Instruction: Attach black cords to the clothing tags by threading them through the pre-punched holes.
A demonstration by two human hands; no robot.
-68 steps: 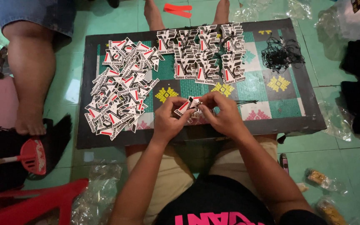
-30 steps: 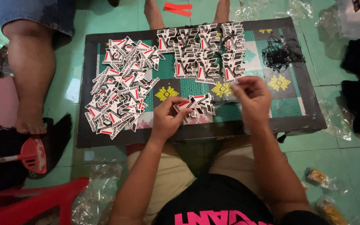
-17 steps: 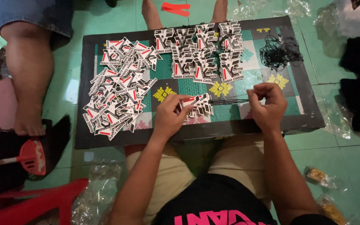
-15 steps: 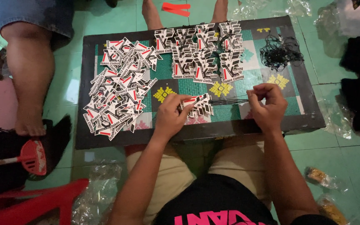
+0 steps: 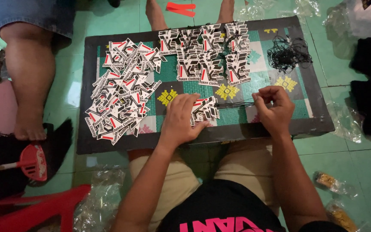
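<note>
1. Black, white and red card tags: a small bunch at the near edge of the tabletop, pressed under the left hand, fingers curled over its left side.
2. Black string: thin, stretched from the bunch across to the right hand.
3. Right hand: fingers pinched narrow on the string's end, held just above the tabletop, right of the bunch.
4. Loose tag heap: scattered over the left part of the tabletop, overlapping at all angles.
5. Stacked tags: laid in rough rows at the far middle, with strings showing among them.
6. String tangle: black, at the far right of the tabletop, apart from the tags.
7. Tabletop: dark frame, covered with a green patterned mat with yellow motifs.
8. Another person's leg: on the green floor left of the tabletop.
9. Red brush: on the floor, near left.
10. Clear plastic bags: crumpled on the floor by the person's left knee.
</note>
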